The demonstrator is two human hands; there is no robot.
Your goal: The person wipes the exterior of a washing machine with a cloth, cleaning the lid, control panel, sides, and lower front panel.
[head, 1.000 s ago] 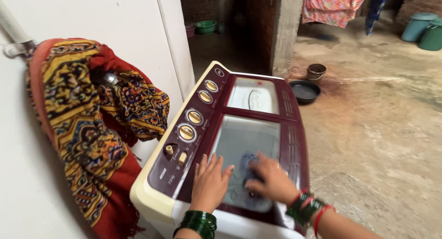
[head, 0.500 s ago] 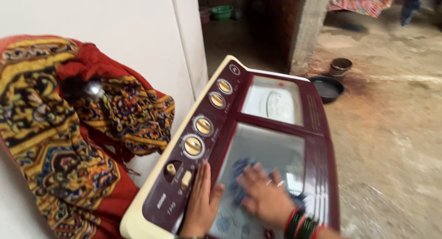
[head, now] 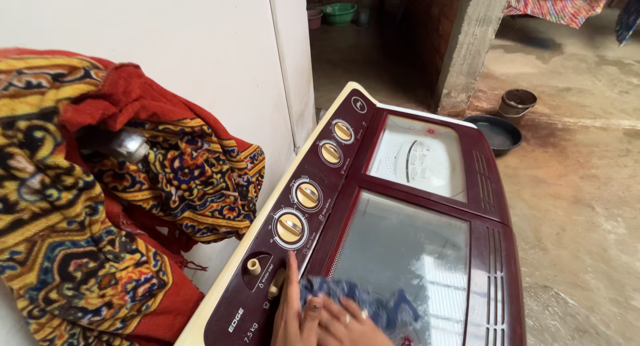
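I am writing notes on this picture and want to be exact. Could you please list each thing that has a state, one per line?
Left hand: flat on the control panel.
Right hand: pressing the blue cloth on the lid.
Blue cloth: crumpled.
Wash lid: closed.
Spin lid: closed.
Patterned fabric: hanging, bunched.
Dark basin: upright on the floor.
Small pot: upright.

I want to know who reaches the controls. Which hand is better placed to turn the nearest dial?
Likely the left hand: it lies beside the control strip, fingertips just below the nearest dial. The right hand rests on the blue cloth over the lid.
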